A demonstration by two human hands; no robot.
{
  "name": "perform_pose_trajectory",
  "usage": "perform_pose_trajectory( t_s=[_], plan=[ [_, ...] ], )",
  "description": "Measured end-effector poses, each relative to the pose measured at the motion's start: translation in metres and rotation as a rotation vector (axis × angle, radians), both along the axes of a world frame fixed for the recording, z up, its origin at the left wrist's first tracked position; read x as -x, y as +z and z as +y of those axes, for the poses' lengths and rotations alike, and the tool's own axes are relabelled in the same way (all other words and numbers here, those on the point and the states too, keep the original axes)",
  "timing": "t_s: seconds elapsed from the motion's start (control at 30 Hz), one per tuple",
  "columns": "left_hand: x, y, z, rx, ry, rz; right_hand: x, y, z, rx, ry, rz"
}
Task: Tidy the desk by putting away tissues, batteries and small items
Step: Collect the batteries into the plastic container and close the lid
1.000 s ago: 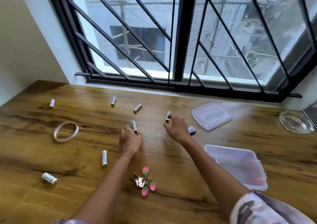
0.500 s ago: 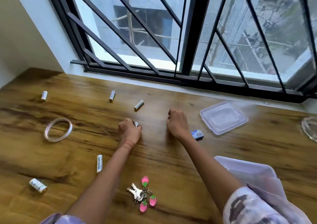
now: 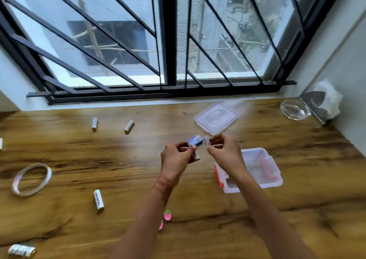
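My left hand [image 3: 175,159] grips a white battery [image 3: 195,153] above the middle of the wooden desk [image 3: 122,169]. My right hand [image 3: 223,149] pinches another white battery [image 3: 207,140] close beside it. A small blue-and-white box [image 3: 196,140] lies on the desk just behind both hands. To the right of my right forearm stands the open clear plastic container [image 3: 263,169], and its lid [image 3: 215,118] lies near the window. Loose batteries lie at the back left [image 3: 94,124] [image 3: 129,126], at the front left [image 3: 98,200] and at the bottom left corner [image 3: 20,249].
A tape ring [image 3: 31,179] lies at the left. Pink strawberry keychain charms [image 3: 167,215] peek out beside my left forearm. A glass ashtray [image 3: 295,110] and a tissue holder with white tissue [image 3: 326,100] stand in the back right corner. A barred window [image 3: 168,40] runs along the back.
Both hands have lifted off the desk, each with a battery picked up, and have come together toward the right. The view has shifted right, bringing the container and corner into sight.
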State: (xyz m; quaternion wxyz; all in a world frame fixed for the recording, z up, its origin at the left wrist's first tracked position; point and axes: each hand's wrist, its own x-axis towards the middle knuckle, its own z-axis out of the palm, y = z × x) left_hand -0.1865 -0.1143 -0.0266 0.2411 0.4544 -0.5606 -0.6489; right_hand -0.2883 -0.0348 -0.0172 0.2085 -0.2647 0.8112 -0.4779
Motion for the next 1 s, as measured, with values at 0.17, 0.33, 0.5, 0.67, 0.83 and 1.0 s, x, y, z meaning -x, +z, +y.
perform_pose_trajectory(
  t_s=[0.17,0.33,0.5,0.67,0.83,1.0],
  plan=[
    [0.033,-0.001,0.044,0.043,-0.211,-0.034,0.031,-0.004,0.057,-0.166,-0.093,0.023],
    [0.069,-0.016,0.072,0.322,-0.316,-0.277,0.051,-0.02,0.075,-0.348,-0.088,0.038],
    [0.086,-0.024,0.083,0.521,-0.295,-0.528,0.057,-0.032,0.077,-0.464,0.007,0.078],
    [0.09,-0.024,0.09,0.575,-0.222,-0.576,0.066,-0.042,0.076,-0.411,0.09,0.053],
    [0.085,-0.024,0.092,0.545,-0.106,-0.523,0.069,-0.046,0.077,-0.368,0.15,0.065],
    [0.076,-0.022,0.087,0.572,-0.034,-0.46,0.072,-0.047,0.077,-0.322,0.184,0.096]
  ],
)
